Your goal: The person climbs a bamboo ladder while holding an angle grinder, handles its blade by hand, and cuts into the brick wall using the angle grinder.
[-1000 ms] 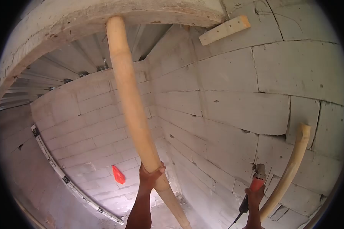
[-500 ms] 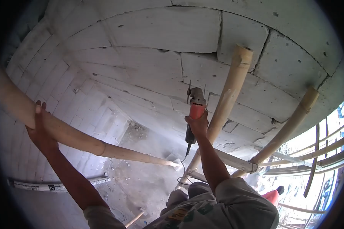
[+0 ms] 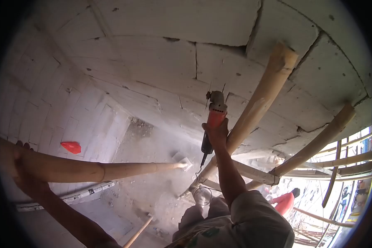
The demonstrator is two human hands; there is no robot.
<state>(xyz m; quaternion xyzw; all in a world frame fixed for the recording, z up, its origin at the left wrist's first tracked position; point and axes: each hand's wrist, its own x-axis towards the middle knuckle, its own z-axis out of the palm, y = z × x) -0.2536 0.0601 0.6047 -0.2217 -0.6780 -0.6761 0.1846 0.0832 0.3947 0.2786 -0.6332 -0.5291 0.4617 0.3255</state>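
View's tipped down vs 1 s ago; L hand (image 3: 31, 187) still wrapped round bamboo pole (image 3: 84, 170) at left, R hand (image 3: 218, 132) gripping angle grinder (image 3: 217, 116) well right of it, so prob. no cut underway.

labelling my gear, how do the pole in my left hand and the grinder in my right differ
The pole in your left hand is far longer than the grinder in your right hand. The pole is plain tan; the grinder is red, grey and black. In view, the pole runs nearly sideways, the grinder nearly up and down. Both are gripped one-handed.
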